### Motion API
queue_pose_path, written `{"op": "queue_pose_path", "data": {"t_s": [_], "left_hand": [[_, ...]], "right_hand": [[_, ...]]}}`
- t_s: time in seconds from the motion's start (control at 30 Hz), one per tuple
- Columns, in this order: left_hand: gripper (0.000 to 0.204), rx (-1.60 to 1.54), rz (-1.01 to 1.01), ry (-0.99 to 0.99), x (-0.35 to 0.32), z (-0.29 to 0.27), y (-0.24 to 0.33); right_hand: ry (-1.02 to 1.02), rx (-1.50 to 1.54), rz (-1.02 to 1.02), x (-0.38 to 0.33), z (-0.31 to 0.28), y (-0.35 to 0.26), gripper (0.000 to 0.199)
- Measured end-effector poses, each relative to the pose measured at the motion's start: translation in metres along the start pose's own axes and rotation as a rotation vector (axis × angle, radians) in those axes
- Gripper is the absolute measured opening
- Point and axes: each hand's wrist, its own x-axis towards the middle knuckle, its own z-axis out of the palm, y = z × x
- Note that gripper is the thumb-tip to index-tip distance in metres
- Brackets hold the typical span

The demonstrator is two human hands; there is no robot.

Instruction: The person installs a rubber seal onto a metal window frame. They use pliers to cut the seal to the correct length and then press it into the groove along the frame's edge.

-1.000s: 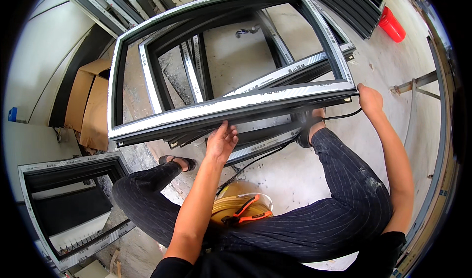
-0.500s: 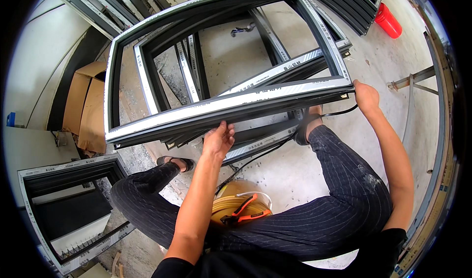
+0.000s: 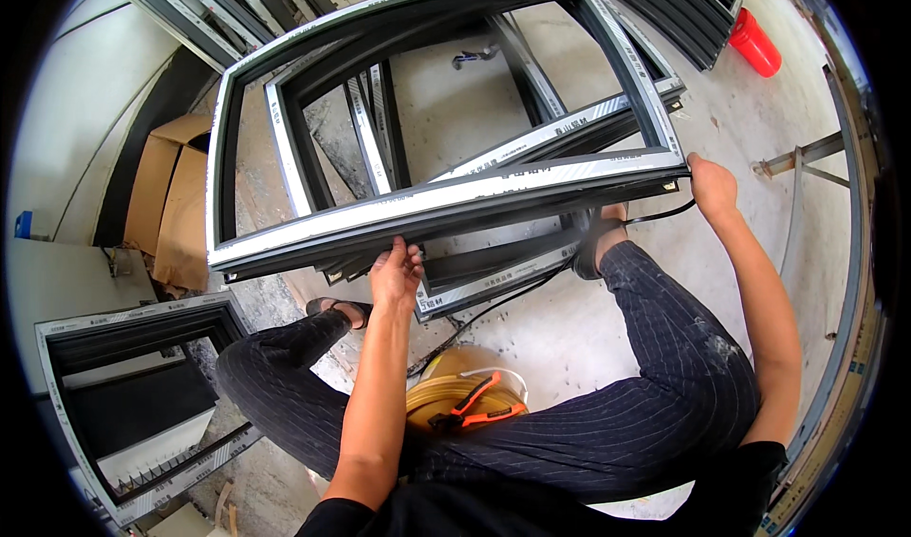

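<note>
A large window frame (image 3: pixel 446 190) with white printed film on its black profiles lies tilted on a stack of similar frames. My left hand (image 3: pixel 396 271) is at its near edge, left of the middle, with fingers curled and tips against the edge's underside. What they pinch, if anything, is hidden. By the frame's near right corner, my right hand (image 3: pixel 714 188) is closed around a thin black rubber strip (image 3: pixel 661 217). That strip curves away past my foot and down toward the floor beside the bucket.
Between my legs stands a yellow bucket (image 3: pixel 455 359) with orange-handled cutters (image 3: pixel 472 406) on top. Another frame (image 3: pixel 59 376) leans at left below a cardboard box (image 3: pixel 180 210). A red bucket (image 3: pixel 755 44) and dark profiles (image 3: pixel 664 10) are at the far right.
My left hand has slid a little to the left along the frame's near edge. My right hand stays at the corner with the strip.
</note>
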Motion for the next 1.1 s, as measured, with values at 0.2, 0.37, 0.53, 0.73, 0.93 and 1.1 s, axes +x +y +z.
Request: {"op": "queue_pose_path", "data": {"t_s": [0.2,0.37,0.53,0.73,0.93,1.1], "left_hand": [[0.022,0.005,-0.29,-0.214,-0.013,0.035,-0.009],[0.018,-0.046,-0.163,-0.316,0.003,0.045,-0.038],[0.016,-0.035,-0.127,-0.31,-0.001,0.046,-0.041],[0.017,-0.029,-0.182,-0.312,-0.01,0.063,-0.046],[0.018,-0.002,-0.12,-0.284,-0.005,0.072,-0.058],[0.019,0.048,-0.212,-0.295,-0.012,0.09,-0.071]], "right_hand": [[-0.008,0.0,0.003,-0.003,0.007,0.002,0.01],[0.003,0.007,-0.002,-0.005,0.01,-0.001,0.011],[0.019,0.016,-0.013,-0.008,0.015,0.004,0.011],[0.009,0.03,-0.001,-0.011,0.015,0.003,0.012],[-0.006,0.009,0.008,-0.009,0.017,0.003,0.012],[0.001,0.017,0.015,-0.008,0.016,0.001,0.012]]}}
